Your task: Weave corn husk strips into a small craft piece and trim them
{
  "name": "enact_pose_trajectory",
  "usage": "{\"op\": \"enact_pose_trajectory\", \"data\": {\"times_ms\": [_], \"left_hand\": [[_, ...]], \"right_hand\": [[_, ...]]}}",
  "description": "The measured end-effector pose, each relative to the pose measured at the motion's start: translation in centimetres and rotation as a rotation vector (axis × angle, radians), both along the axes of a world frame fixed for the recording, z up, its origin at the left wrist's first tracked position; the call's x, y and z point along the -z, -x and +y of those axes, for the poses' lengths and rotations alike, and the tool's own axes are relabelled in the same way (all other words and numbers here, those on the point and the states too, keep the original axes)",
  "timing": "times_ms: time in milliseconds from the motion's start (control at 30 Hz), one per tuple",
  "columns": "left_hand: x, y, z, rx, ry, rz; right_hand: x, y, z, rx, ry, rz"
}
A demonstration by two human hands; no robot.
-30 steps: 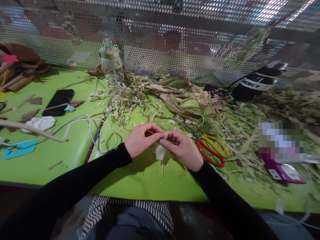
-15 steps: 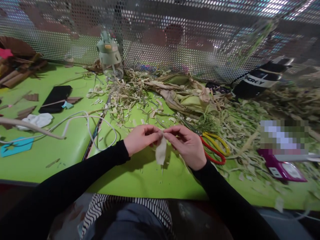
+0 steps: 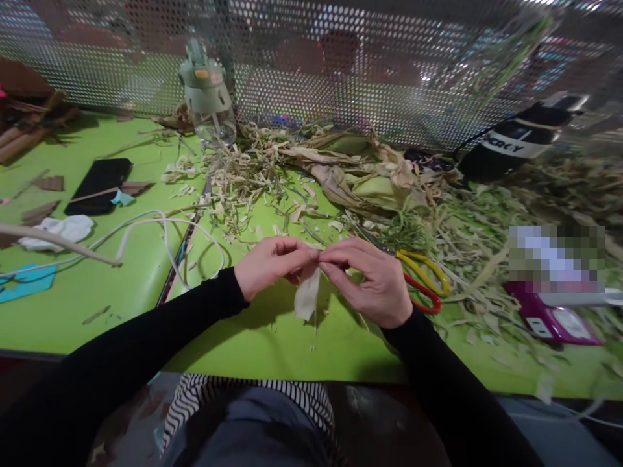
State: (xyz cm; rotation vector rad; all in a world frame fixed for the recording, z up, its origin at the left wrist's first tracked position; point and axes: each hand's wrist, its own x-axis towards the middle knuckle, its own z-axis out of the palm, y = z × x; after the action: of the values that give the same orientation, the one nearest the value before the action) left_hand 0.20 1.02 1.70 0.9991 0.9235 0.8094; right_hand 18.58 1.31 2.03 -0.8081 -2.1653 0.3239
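A pale piece of corn husk (image 3: 306,296) hangs down between my hands over the green table (image 3: 272,353). My left hand (image 3: 273,264) pinches its upper end between thumb and forefinger. From the other side, my right hand (image 3: 367,279) closes thumb and fingertips at the same spot, touching the left fingertips. What exactly sits between the fingertips is too small to see. Just beyond my right wrist lie scissors (image 3: 426,275) with one yellow and one red handle, partly hidden by that hand.
Shredded husk strips (image 3: 243,178) and larger dried husks (image 3: 350,178) lie behind my hands. A bottle (image 3: 208,97) stands by the perforated metal screen (image 3: 302,71). Leftward are a phone (image 3: 98,185), a white cable (image 3: 163,220) and crumpled tissue (image 3: 61,230); rightward, a black bottle (image 3: 516,146) and a purple packet (image 3: 549,314).
The hanging husk piece has swung slightly left and tilted. My right hand has turned and shifted a little to the right, covering more of the scissors. The view has shifted slightly.
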Motion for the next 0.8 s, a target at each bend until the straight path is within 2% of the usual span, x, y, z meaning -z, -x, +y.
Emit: {"op": "enact_pose_trajectory", "data": {"times_ms": [133,533,800], "left_hand": [[-0.07,-0.10,-0.01,-0.025,-0.037,0.048],[-0.24,-0.23,-0.76,-0.082,-0.429,0.355],[-0.43,-0.07,-0.74,-0.088,-0.572,0.491]], "right_hand": [[-0.18,0.11,-0.16,0.019,0.069,0.006],[-0.17,0.46,-0.33,0.137,0.251,0.043],[-0.07,0.21,-0.34,0.116,0.502,0.115]]}}
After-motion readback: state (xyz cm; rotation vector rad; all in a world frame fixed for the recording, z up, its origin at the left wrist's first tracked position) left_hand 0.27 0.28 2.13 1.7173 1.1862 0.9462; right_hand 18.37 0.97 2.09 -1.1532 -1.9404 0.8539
